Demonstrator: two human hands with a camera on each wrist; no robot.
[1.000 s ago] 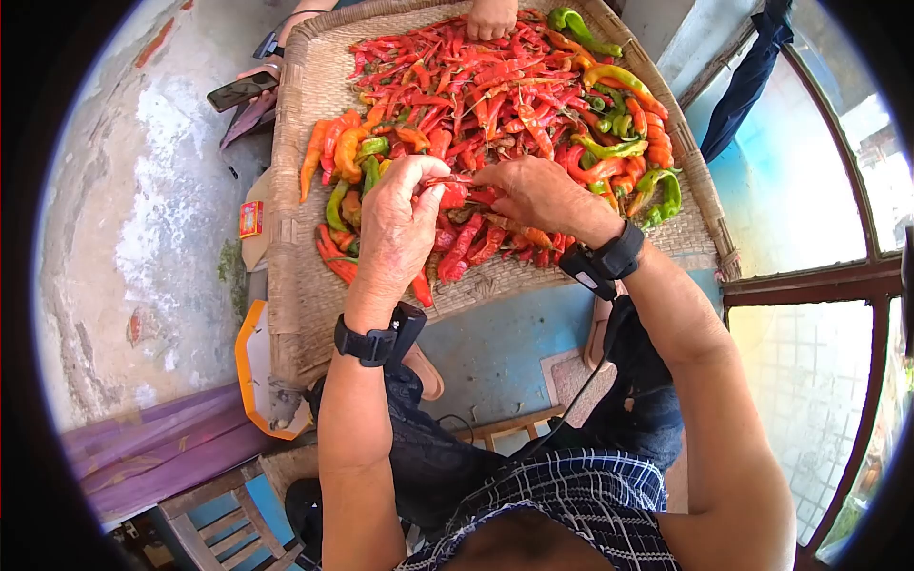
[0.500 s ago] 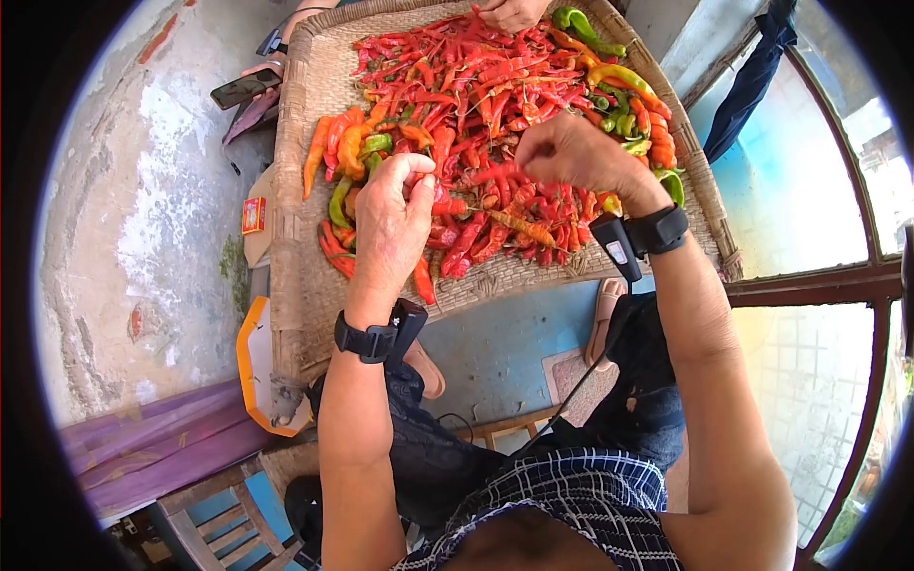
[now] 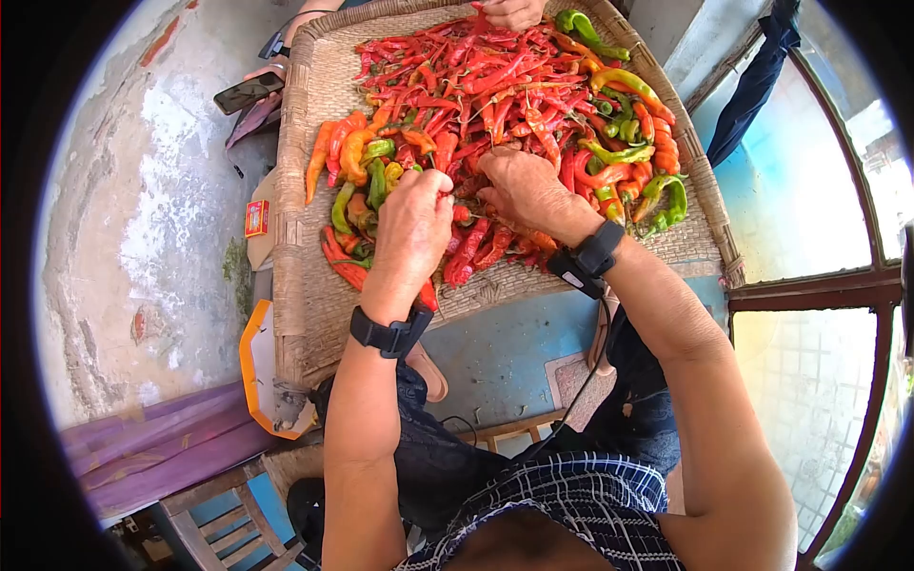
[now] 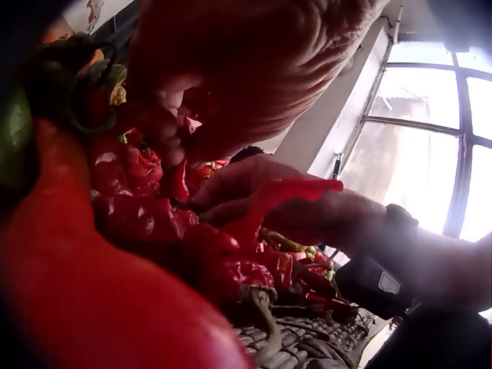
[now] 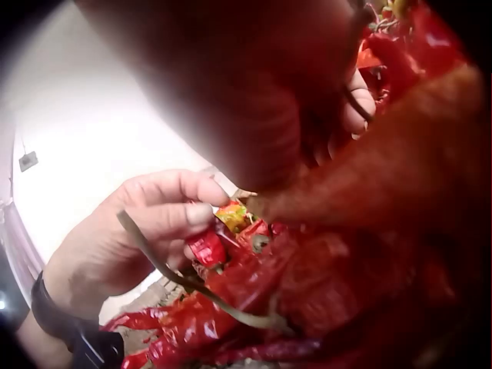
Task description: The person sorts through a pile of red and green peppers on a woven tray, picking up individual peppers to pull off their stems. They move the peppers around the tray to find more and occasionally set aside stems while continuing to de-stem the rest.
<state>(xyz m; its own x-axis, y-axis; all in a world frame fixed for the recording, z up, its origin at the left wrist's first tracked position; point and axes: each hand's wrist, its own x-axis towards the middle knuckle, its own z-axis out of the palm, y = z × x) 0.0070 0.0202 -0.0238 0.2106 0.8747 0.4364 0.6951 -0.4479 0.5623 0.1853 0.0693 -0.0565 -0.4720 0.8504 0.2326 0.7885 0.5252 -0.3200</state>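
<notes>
A heap of red chili peppers (image 3: 476, 76) covers the middle of a woven tray (image 3: 307, 319). Over the heap's near left part, my left hand (image 3: 411, 233) pinches a small red chili pepper (image 5: 206, 248) between thumb and forefinger. My right hand (image 3: 538, 195) reaches down among the wrinkled peppers just to the right, fingers bent. Its fingertips (image 4: 201, 201) are right at the red pods in the left wrist view; I cannot tell whether they grip one. Orange and green peppers (image 3: 357, 162) lie left of my left hand, and green ones (image 3: 619, 152) lie toward the right rim.
Another person's hand (image 3: 514, 13) is at the tray's far edge, and their other hand holds a phone (image 3: 249, 92) at the left. A small red box (image 3: 256, 218) sits beyond the left rim. A paned window (image 3: 804, 381) stands on the right.
My right hand lifted away to the right, then came back down into the peppers beside my left hand. My left hand shifted slightly right and turned. The other person's hand moved right.
</notes>
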